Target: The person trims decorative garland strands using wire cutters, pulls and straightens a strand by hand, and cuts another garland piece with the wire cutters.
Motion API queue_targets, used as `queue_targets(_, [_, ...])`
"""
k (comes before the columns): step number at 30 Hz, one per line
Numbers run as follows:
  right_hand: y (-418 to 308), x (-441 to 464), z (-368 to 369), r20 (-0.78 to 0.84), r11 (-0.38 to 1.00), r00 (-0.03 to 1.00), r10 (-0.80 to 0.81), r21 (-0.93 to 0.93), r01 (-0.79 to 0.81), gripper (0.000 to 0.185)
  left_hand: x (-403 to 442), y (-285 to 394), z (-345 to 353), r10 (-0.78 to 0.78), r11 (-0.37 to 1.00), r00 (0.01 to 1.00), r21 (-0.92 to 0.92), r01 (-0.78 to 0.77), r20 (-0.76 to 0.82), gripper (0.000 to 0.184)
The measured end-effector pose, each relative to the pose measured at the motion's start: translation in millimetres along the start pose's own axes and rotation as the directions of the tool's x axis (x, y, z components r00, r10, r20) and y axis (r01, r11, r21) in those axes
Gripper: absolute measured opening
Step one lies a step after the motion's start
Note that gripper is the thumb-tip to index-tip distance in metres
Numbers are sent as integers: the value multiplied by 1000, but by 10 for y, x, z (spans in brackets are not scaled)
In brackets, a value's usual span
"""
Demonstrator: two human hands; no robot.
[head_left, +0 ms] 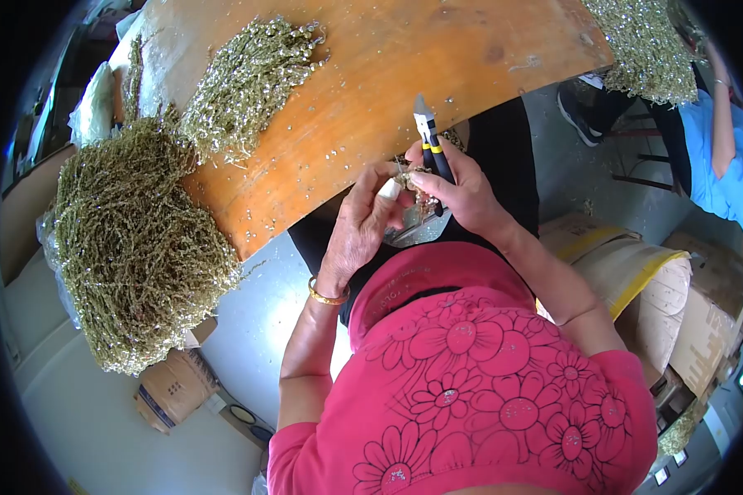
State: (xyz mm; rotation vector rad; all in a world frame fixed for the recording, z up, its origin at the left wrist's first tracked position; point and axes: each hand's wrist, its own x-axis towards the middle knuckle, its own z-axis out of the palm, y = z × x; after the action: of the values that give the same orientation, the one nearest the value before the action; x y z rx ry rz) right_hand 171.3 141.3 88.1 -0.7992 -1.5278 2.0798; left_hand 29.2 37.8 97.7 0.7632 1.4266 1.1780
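Observation:
Pliers point(425, 124) with black handles and yellow bands are held in my right hand point(464, 188), jaws pointing up and away from me. Its thumb and fingertips meet my left hand point(365, 210) in front of my lap. Between the two hands is a small bunch of gold glittery strand point(421, 196), pinched by my left fingers and partly hidden. Something white covers my left thumb tip point(390, 189). A gold bangle point(327, 294) circles my left wrist.
The orange wooden table point(371, 66) lies ahead, bearing a glittery gold-green bundle point(252, 87). A larger bundle point(136, 247) hangs over its left edge, another point(648, 49) at far right. Cardboard boxes point(619, 272) stand on my right. A person in blue point(731, 165) sits at right.

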Motion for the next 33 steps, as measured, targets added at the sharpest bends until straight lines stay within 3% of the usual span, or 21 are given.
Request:
queue_targets(3, [-56,-30,1,-10,994,998,-57,-89,56,19,7,-16,-38,92,970,995,224,-95,26,16])
queue_targets(6, [-84,-59,25,-17,979,994,-111,-172,107,20,-3,-57,-14,160,974,987,165,-156,-14,18])
queue_targets(8, [-40,-61,20,-36,968,989,-142,-214,132,21,-10,-84,11,155,987,986,43,-152,-55,17])
queue_targets(11, [-7,-70,5,-51,980,997,-56,-195,45,21,-10,-133,18,122,987,988,-97,-131,-93,16])
queue_targets(17, [79,-59,26,60,978,984,168,112,-174,18,14,-319,28,27,887,998,-459,-48,-52,16])
queue_targets(23, [107,-66,31,86,981,982,166,85,-173,20,42,-457,43,76,804,993,-583,-115,-92,18])
queue_targets(24, [98,-68,28,1,994,994,113,1,-113,23,45,-426,60,72,793,991,-597,-123,-110,18])
queue_targets(26, [78,-67,13,-152,984,988,-19,-180,-9,28,54,-380,71,161,863,971,-451,-226,-178,15])
queue_targets(27, [97,-82,-14,-219,980,975,21,-188,-63,37,55,-368,68,209,887,956,-371,-274,-205,14])
queue_targets(30, [16,-195,-89,-175,794,971,-162,-607,24,39,47,-399,33,297,917,910,-178,-356,-288,12])
queue_targets(31, [-57,-247,-89,-113,779,991,-66,-627,-20,40,41,-400,28,333,919,892,-106,-379,-306,13])
queue_targets(33, [-13,-329,-44,-26,742,995,-91,-668,51,40,54,-466,-27,434,900,843,187,-393,-319,17])
